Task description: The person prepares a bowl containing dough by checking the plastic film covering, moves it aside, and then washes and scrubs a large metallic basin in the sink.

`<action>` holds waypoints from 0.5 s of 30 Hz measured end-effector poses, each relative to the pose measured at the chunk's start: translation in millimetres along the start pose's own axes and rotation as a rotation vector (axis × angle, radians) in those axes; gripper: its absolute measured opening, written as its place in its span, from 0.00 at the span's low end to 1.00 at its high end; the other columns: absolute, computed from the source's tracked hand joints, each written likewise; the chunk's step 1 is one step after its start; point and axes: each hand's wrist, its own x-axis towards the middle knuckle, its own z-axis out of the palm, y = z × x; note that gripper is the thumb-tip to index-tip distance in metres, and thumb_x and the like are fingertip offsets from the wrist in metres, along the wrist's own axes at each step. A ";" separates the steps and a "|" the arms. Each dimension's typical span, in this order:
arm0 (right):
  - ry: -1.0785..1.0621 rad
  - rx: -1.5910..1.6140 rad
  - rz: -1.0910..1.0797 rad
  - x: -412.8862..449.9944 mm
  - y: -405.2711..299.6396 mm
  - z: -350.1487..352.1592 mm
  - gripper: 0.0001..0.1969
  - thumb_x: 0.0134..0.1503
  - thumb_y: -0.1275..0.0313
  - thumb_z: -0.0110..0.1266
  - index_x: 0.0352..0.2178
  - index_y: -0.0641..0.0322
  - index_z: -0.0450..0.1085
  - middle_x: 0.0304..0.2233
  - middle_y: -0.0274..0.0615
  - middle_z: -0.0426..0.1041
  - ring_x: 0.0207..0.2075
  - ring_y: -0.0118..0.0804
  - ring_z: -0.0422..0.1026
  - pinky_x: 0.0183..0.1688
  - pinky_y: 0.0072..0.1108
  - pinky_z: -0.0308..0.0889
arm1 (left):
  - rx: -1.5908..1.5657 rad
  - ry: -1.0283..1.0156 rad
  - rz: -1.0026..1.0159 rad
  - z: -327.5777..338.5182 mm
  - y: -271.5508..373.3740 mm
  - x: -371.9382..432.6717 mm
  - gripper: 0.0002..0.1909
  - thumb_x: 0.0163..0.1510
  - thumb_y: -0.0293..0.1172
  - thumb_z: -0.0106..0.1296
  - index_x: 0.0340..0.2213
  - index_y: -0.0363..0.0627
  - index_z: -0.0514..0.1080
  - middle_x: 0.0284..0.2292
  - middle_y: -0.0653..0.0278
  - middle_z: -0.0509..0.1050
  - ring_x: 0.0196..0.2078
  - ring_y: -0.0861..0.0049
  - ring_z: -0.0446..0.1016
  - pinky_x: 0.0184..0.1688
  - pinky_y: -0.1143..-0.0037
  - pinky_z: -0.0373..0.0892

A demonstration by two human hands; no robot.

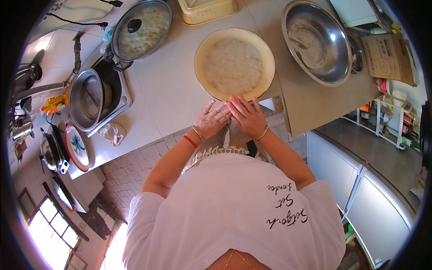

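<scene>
A cream basin (269, 55) stands before me, full of a pale, cloudy, wet-looking substance (233, 65). At its near rim are both of my hands, backs up and close together. My left hand (212, 118) has a bangle and a red cord at the wrist, and its fingers meet those of the other hand. My right hand (248, 116), also with a bangle, has its fingers somewhat spread, the tips by the rim. Both palms are hidden, so whether something lies between them cannot be seen.
A wide steel bowl (332, 60) with pale residue stands at the right, near a cardboard box (384, 57). At the left are a glass-lidded pan (145, 33), a sink holding a metal basin (76, 101), a cloth (112, 133) and a floral tray (76, 145). A woven plastic basket (209, 15) is behind.
</scene>
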 end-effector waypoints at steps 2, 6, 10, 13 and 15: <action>0.035 -0.063 -0.037 -7.5 1.3 8.9 0.22 0.53 0.64 0.48 0.51 0.49 0.63 0.58 0.30 0.58 0.60 0.29 0.53 0.63 0.37 0.35 | 0.073 0.033 0.058 5.3 -3.0 -6.6 0.28 0.51 0.47 0.49 0.52 0.55 0.62 0.57 0.71 0.58 0.64 0.74 0.44 0.64 0.59 0.39; 0.033 -0.120 -0.102 -9.7 6.8 6.6 0.21 0.52 0.64 0.49 0.50 0.48 0.64 0.57 0.29 0.59 0.60 0.29 0.54 0.62 0.36 0.39 | 0.082 -0.046 0.107 1.7 -8.2 -8.9 0.25 0.52 0.44 0.47 0.51 0.55 0.64 0.57 0.75 0.57 0.63 0.76 0.48 0.64 0.62 0.41; -0.093 -0.014 -0.108 -26.2 10.5 -26.4 0.23 0.52 0.67 0.49 0.52 0.54 0.62 0.57 0.35 0.58 0.60 0.33 0.53 0.61 0.38 0.43 | 0.086 -0.163 0.123 -34.7 -16.6 -12.0 0.30 0.51 0.43 0.49 0.55 0.49 0.60 0.59 0.68 0.53 0.64 0.66 0.45 0.63 0.58 0.41; -0.088 0.000 -0.040 -13.9 39.1 -53.2 0.24 0.53 0.68 0.48 0.53 0.60 0.59 0.59 0.41 0.55 0.61 0.39 0.51 0.61 0.40 0.43 | -0.151 -0.103 -0.144 -69.8 -23.7 -9.3 0.34 0.50 0.42 0.49 0.57 0.49 0.54 0.60 0.63 0.50 0.64 0.65 0.45 0.63 0.60 0.44; 0.013 0.005 0.106 17.9 56.7 -69.7 0.26 0.53 0.69 0.47 0.54 0.64 0.56 0.60 0.46 0.51 0.62 0.44 0.48 0.61 0.41 0.43 | -0.116 -0.119 -0.212 -84.7 -37.6 20.0 0.38 0.49 0.41 0.52 0.58 0.45 0.52 0.61 0.56 0.47 0.64 0.60 0.42 0.63 0.59 0.42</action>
